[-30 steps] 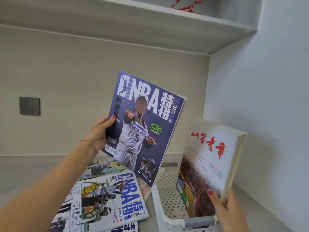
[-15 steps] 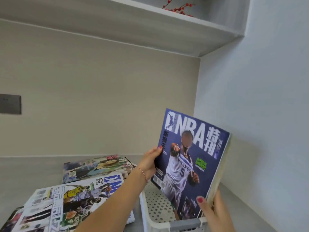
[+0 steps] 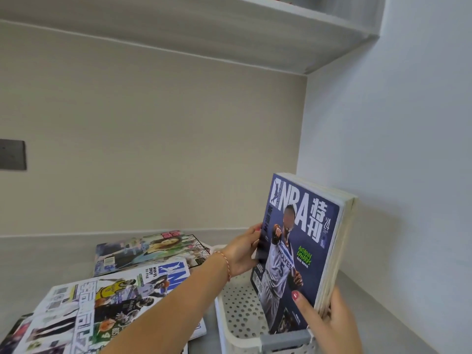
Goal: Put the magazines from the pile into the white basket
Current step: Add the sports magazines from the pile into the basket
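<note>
A blue NBA magazine (image 3: 298,254) stands upright in the white perforated basket (image 3: 240,312) at the lower right, leaning against several other magazines behind it. My left hand (image 3: 242,249) grips the blue magazine's left edge. My right hand (image 3: 329,320) holds the standing stack near its lower right, thumb across the blue cover. The pile of magazines (image 3: 109,302) lies flat on the grey counter, left of the basket, with a white NBA cover on top.
A second small heap of magazines (image 3: 150,249) lies behind the pile near the back wall. The basket sits close to the right wall (image 3: 408,175). A shelf (image 3: 229,34) hangs overhead. A dark wall plate (image 3: 12,154) is at the far left.
My left hand carried the blue NBA magazine from mid-air down and right into the basket, where it now covers the red-and-white one. My right hand kept holding the stack.
</note>
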